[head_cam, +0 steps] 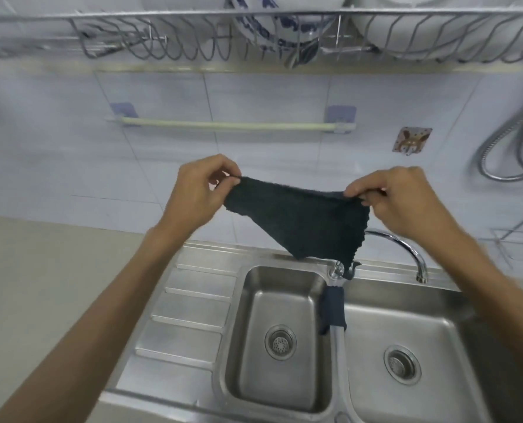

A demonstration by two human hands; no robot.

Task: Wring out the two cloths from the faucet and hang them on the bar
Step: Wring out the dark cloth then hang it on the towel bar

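A dark cloth (pixel 300 221) is stretched out in the air above the sink. My left hand (pixel 196 193) pinches its left top corner and my right hand (pixel 400 199) pinches its right top corner. The cloth hangs down between them, below the pale bar (pixel 223 126) on the tiled wall. A second dark cloth (pixel 335 309) is draped over the faucet spout (pixel 338 337) between the two basins. The bar carries nothing.
A steel double sink (pixel 232 331) with a drainboard at the left lies below. A curved tap (pixel 406 248) stands at the back right. A wire dish rack (pixel 254 35) with bowls hangs overhead. A shower hose (pixel 504 154) loops on the right wall.
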